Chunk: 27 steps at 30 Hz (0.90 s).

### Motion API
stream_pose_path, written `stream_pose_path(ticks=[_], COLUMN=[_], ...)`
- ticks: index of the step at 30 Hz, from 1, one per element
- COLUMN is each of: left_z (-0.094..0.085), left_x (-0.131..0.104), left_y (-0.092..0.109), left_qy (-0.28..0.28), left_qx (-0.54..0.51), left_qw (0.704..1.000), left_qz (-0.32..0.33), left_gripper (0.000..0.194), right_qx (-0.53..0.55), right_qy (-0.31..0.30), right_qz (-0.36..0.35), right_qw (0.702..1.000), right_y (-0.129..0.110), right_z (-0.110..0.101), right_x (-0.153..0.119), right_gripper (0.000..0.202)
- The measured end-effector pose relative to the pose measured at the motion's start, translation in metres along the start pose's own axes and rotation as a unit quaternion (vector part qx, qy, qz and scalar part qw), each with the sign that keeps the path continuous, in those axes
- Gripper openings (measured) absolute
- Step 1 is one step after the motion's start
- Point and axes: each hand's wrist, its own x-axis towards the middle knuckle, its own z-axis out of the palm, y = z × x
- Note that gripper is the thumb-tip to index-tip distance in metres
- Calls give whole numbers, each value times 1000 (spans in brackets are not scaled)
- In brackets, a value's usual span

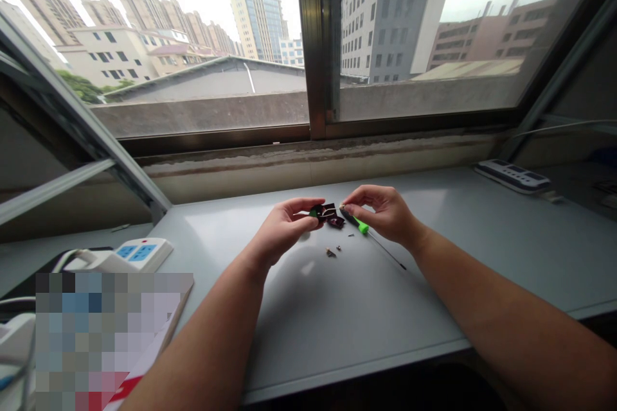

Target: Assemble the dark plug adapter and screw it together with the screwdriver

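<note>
My left hand (292,223) is closed on a small dark device (317,212) with a bit of green on it, held just above the desk. A short pale wire (330,211) runs from the device toward my right hand (379,210), whose thumb and fingers pinch its small light end. Behind and under the right fingers lies a screwdriver (362,227) with a black and green handle, its thin shaft pointing toward the front right. Dark casing pieces (336,222) rest on the desk between the hands. Several tiny metal parts (330,252) lie nearer to me.
The grey desk (347,314) ends at a window wall. A white power strip (144,253) with blue sockets and a blurred-out flat box (116,334) stand at left. A white and dark power strip (512,176) lies at the back right. A metal frame (108,141) rises at left.
</note>
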Motion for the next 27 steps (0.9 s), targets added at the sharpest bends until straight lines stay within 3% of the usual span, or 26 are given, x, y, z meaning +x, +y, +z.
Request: stream_pose_path(ticks=[27], left_z=[0], left_x=[0], left_y=[0], left_qy=[3], left_qx=[2], left_qw=[1000], left_qz=[5], left_gripper=[50], right_qx=[-34], right_qy=[4], right_qz=[7], right_qw=[999], right_y=[0], right_z=[-2], right_x=[-1], right_gripper=[14])
